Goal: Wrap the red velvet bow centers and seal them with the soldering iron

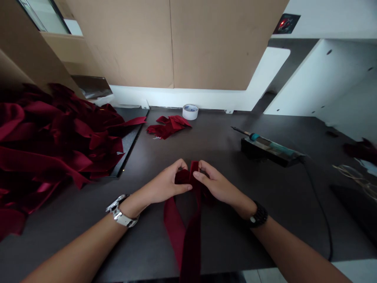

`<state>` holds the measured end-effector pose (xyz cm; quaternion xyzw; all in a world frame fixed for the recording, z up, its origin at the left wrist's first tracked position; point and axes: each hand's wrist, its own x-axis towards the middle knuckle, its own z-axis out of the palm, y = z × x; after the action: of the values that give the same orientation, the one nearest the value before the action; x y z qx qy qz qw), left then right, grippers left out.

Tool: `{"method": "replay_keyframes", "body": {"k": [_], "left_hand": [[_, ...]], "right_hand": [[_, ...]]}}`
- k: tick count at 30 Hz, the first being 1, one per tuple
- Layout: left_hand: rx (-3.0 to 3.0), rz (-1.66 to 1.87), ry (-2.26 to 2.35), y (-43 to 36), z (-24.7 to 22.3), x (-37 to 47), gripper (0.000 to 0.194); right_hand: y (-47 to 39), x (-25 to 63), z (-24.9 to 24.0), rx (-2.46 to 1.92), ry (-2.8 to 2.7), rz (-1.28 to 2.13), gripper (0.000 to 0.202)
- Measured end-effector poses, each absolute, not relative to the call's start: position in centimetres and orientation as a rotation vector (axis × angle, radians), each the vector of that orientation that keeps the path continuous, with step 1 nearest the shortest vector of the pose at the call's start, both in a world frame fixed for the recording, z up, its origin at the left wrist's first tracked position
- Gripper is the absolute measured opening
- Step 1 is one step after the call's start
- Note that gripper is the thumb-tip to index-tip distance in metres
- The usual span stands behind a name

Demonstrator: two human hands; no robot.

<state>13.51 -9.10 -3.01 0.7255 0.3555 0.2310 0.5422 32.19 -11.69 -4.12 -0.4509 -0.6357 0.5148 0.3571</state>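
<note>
Head view of a dark tabletop (265, 204), both hands at its middle near the front edge. A dark red ribbon (184, 232) is pinched between the left hand (165, 184) and the right hand (216, 184); each is clenched on the folded upper end, thumbs and forefingers meeting over a small loop, while two tails trail toward the front edge. The step in hand is judged to be the folding of a loop; the next move would call for the fold to be kept pinched while the layers are aligned. How many layers are held cannot be told, since the fingers cover the fold. Along the left edge a large heap of ribbon (44, 149) is piled; near the back edge lie a small pile of cut pieces (169, 125) and a roll of white tape (190, 111). Toward the right, a soldering iron (265, 147) rests on its stand, cord running to the front. Cardboard panels (176, 43) and white shelving (324, 78) stand behind.
</note>
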Motion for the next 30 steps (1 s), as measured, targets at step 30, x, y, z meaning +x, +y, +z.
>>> {"method": "replay_keyframes", "body": {"k": [30], "left_hand": [[3.134,1.007,0.599,-10.0,-2.8,12.9,0.018]], "right_hand": [[-12.0,31.9,-3.7,-1.162,-1.030,1.809,0.040]]}}
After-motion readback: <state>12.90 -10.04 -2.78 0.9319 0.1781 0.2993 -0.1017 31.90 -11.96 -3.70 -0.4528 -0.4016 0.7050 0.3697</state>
